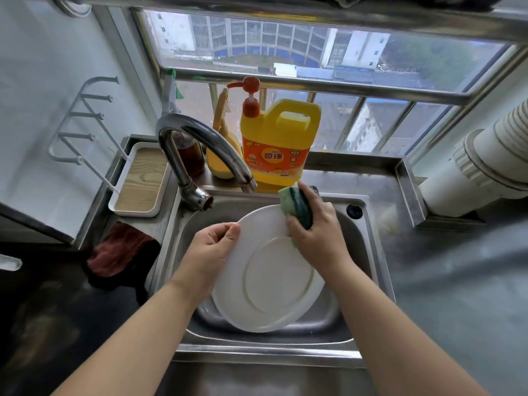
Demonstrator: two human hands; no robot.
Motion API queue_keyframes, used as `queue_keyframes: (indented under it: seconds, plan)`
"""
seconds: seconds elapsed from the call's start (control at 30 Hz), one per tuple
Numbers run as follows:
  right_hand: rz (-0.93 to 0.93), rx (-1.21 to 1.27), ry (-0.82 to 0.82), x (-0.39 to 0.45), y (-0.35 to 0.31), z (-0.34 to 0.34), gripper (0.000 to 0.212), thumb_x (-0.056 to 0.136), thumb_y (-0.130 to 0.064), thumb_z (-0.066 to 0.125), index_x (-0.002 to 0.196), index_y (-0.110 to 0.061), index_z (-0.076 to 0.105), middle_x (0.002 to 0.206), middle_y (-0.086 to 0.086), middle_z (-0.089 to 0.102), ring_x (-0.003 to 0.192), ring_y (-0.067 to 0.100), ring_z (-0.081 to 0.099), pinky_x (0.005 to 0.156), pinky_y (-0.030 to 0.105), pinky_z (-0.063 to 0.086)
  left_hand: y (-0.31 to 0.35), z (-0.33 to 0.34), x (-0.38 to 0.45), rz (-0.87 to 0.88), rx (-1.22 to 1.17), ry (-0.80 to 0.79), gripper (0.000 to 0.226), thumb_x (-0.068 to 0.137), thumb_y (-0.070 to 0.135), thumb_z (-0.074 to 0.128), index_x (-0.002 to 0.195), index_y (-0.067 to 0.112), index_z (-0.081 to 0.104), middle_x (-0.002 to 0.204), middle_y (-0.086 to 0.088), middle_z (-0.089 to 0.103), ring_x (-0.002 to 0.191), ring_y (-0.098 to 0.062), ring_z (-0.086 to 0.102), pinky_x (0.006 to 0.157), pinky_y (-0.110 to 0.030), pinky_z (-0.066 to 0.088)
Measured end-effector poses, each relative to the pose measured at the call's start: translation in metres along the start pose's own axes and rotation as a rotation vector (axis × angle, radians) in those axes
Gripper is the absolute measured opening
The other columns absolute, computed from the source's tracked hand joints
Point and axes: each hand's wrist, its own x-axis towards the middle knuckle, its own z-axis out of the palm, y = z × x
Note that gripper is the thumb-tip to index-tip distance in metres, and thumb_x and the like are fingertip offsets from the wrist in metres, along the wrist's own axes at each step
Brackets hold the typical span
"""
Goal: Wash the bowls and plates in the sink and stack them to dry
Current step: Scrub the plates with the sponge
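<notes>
Head view, plate: a white plate is held tilted over the steel sink, its underside with the raised foot ring facing the camera; its lower edge hangs low in the basin.
Head view, left hand: the left hand grips the plate's left rim, thumb on the near face and fingers curled round the edge.
Head view, right hand: the right hand holds a green and yellow sponge, its fingers wrapped round it, and presses the sponge against the plate's upper right rim.
Head view, tap: a curved chrome tap arches over the back left of the sink, its spout just above the plate's far edge; no water can be made out.
Head view, behind the sink: a yellow detergent jug with an orange pump stands on the ledge by the window; just left of it are a yellow spray bottle and a brown bottle, partly hidden by the tap.
Head view, left of the sink: a white tray with a wood-look base sits on the counter; a reddish cloth lies below it.
Head view, right side: a white ribbed pipe lies across the counter's far right corner.
</notes>
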Motion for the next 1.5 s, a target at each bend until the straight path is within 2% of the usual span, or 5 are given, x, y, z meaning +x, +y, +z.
queue_keyframes:
  seconds: [0.3, 0.47, 0.73, 0.93, 1.5]
  plan:
    - [-0.321, -0.332, -0.036, -0.031, -0.029, 0.042, 0.062, 0.092, -0.055, 0.032, 0.150, -0.036, 0.022, 0.154, 0.004, 0.018, 0.136, 0.021, 0.014, 0.113, 0.037, 0.017, -0.002, 0.013, -0.007, -0.006, -0.073, 0.171, 0.025, 0.098, 0.017, 0.050, 0.082, 0.008, 0.067, 0.071, -0.007, 0.069, 0.067, -0.020, 0.061, 0.062, -0.030, 0.051]
    - [0.117, -0.154, -0.029, 0.006, -0.007, 0.020, 0.057, 0.099, -0.043, 0.038, 0.152, -0.033, 0.018, 0.156, 0.006, 0.018, 0.138, 0.023, 0.012, 0.114, 0.038, 0.014, -0.007, 0.007, -0.008, -0.017, -0.087, 0.276, 0.032, 0.099, 0.022, 0.050, 0.073, 0.014, 0.067, 0.064, -0.003, 0.065, 0.064, -0.021, 0.055, 0.062, -0.032, 0.045]
    - [-0.159, -0.234, -0.032, -0.028, -0.031, 0.049, 0.063, 0.098, -0.044, 0.041, 0.151, -0.037, 0.009, 0.158, 0.002, 0.008, 0.139, 0.019, 0.005, 0.115, 0.034, 0.012, -0.004, 0.011, -0.012, 0.041, 0.012, 0.281, 0.024, 0.099, 0.021, 0.051, 0.082, 0.013, 0.066, 0.071, -0.005, 0.067, 0.066, -0.019, 0.060, 0.059, -0.029, 0.049]
    - [0.226, -0.073, 0.044, -0.008, -0.002, 0.032, 0.058, 0.099, -0.041, 0.038, 0.153, -0.031, 0.016, 0.156, 0.006, 0.018, 0.139, 0.026, 0.014, 0.112, 0.044, 0.022, -0.002, 0.000, -0.009, 0.014, -0.146, 0.359, 0.029, 0.099, 0.025, 0.051, 0.076, 0.015, 0.066, 0.069, -0.002, 0.067, 0.070, -0.021, 0.060, 0.068, -0.035, 0.049]
    - [0.339, -0.038, -0.030, -0.041, 0.019, 0.040, 0.059, 0.100, -0.038, 0.040, 0.152, -0.030, 0.015, 0.156, 0.008, 0.017, 0.139, 0.027, 0.010, 0.114, 0.041, 0.018, -0.009, -0.013, 0.004, -0.007, -0.315, 0.552, 0.022, 0.100, 0.020, 0.049, 0.083, 0.014, 0.063, 0.073, 0.000, 0.069, 0.068, -0.012, 0.065, 0.056, -0.021, 0.054]
